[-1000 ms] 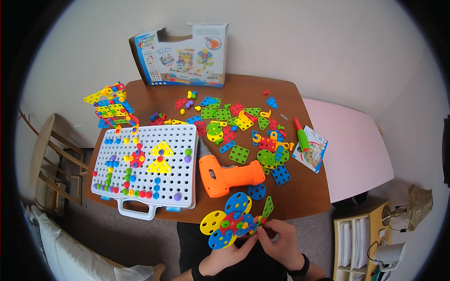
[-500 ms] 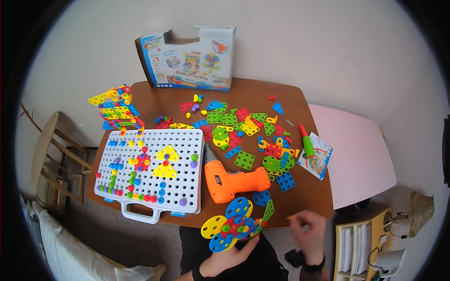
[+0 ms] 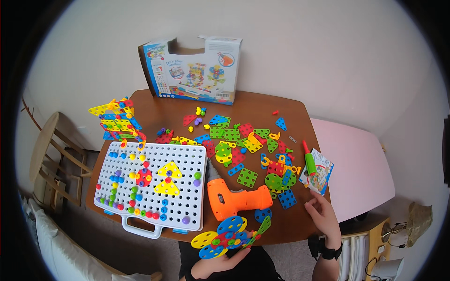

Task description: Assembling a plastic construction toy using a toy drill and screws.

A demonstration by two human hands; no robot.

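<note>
My left hand [image 3: 219, 266] is closed around the lower part of a toy flower [image 3: 227, 239], built from blue and yellow perforated discs around a red centre with green leaf pieces. Over the table's right front edge, my right hand [image 3: 324, 216] has its fingers apart, with nothing visible in them. Its fingertips are close to a printed leaflet [image 3: 322, 180], on which a green-handled toy screwdriver [image 3: 310, 163] partly lies. Between the hands and farther off, an orange toy drill [image 3: 236, 199] rests on its side.
A white pegboard case [image 3: 140, 187] with coloured pegs lies left, a built plastic structure [image 3: 123, 122] behind it. Loose perforated plates [image 3: 246, 178] and pegs are scattered mid-table. A cardboard box [image 3: 194, 70] stands at the back. A pink board [image 3: 361, 164] is at the right.
My right hand has moved right and away from me toward the leaflet, its fingers now spread. The small orange piece earlier at its fingertips no longer shows. The flower is slightly farther left.
</note>
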